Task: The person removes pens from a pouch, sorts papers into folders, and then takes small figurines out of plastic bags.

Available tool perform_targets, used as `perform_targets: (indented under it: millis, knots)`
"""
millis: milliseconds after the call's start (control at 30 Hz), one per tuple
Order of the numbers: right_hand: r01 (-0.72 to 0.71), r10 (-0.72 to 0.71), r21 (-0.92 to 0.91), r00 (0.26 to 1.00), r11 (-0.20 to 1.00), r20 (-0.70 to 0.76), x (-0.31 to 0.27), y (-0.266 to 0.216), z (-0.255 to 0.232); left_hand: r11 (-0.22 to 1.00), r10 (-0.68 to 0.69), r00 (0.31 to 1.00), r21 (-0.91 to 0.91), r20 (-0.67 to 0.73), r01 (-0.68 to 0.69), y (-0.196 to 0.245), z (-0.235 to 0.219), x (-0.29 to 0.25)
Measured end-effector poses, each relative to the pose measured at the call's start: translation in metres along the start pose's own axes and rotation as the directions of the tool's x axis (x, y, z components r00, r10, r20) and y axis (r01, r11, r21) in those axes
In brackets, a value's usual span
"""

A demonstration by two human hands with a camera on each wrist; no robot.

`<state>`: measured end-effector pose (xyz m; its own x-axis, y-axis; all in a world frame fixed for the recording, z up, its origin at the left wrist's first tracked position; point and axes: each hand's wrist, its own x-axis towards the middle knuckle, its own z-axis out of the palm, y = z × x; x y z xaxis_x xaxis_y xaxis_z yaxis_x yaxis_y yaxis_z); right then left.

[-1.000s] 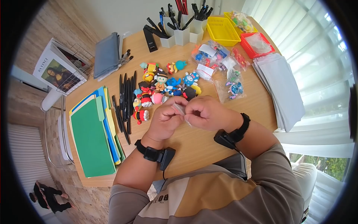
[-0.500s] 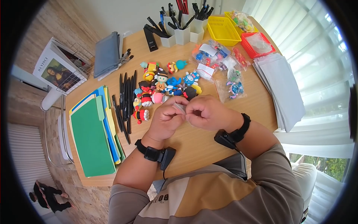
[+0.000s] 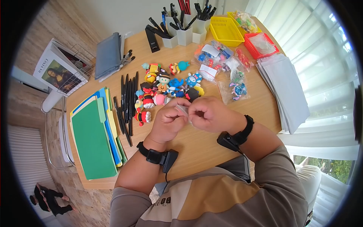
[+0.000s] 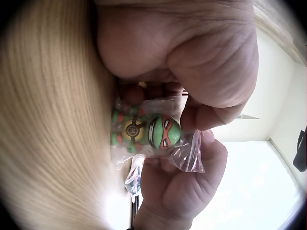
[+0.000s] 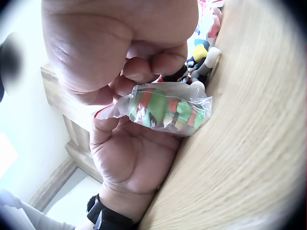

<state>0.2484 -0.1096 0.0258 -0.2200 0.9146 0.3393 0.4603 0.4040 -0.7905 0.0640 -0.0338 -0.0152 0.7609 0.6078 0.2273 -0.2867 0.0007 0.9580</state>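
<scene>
A small clear zip bag holds a green turtle figure with a red eye mask and a yellow-brown chest. My left hand pinches the bag's top edge between thumb and fingers. Close against it, my right hand pinches the same edge from the other side. In the right wrist view the red-lined zip strip runs between the two sets of fingertips. The bag hangs below them, its bottom close over the wooden table. From the head view most of the bag is hidden under the hands.
Just beyond the hands lies a pile of colourful figures, with black pens and folders to the left. Bagged figures, a red basket, a yellow basket and white paper occupy the right side.
Both hands stay in nearly the same place over the table. The fingertips have come slightly closer together, and the bag's top edge shifts a little between them.
</scene>
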Motion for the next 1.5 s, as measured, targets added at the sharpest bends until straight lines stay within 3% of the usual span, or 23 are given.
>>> perform_targets:
  millis: [100, 700, 767, 1000, 1100, 1167, 1500]
  knots:
    - [-0.008, 0.008, 0.0, 0.997, 1.0, -0.072, 0.001, -0.001, 0.001, 1.0, 0.0, 1.0, 0.0, -0.006, 0.0, -0.003, 0.0, -0.001]
    - [-0.016, 0.016, 0.023, 0.999, 1.0, 0.037, 0.0, -0.001, -0.001, 0.995, 0.046, 0.999, 0.091, 0.024, -0.048, -0.002, -0.003, 0.002]
    - [0.079, -0.079, 0.004, 0.997, 0.997, -0.027, 0.0, 0.004, 0.002, 0.995, 0.04, 0.999, 0.092, 0.027, -0.042, -0.002, -0.003, 0.002]
    - [0.094, -0.094, -0.009, 0.995, 0.996, -0.028, 0.0, 0.003, 0.002, 0.995, 0.062, 0.998, 0.083, 0.028, -0.064, -0.003, -0.003, 0.002]
    - [0.038, -0.036, 0.043, 0.998, 0.998, -0.053, 0.001, -0.002, 0.002, 0.997, 0.056, 0.998, 0.042, 0.029, -0.057, -0.008, -0.005, 0.002]
    - [-0.1, 0.099, 0.081, 0.995, 0.992, 0.019, 0.001, -0.007, -0.002, 0.997, 0.063, 0.997, 0.035, 0.043, -0.065, -0.007, -0.005, 0.002]
    - [-0.046, 0.044, 0.047, 0.998, 0.998, 0.036, 0.001, -0.002, -0.004, 0.998, 0.049, 0.997, -0.031, 0.063, -0.047, -0.011, -0.009, 0.001]
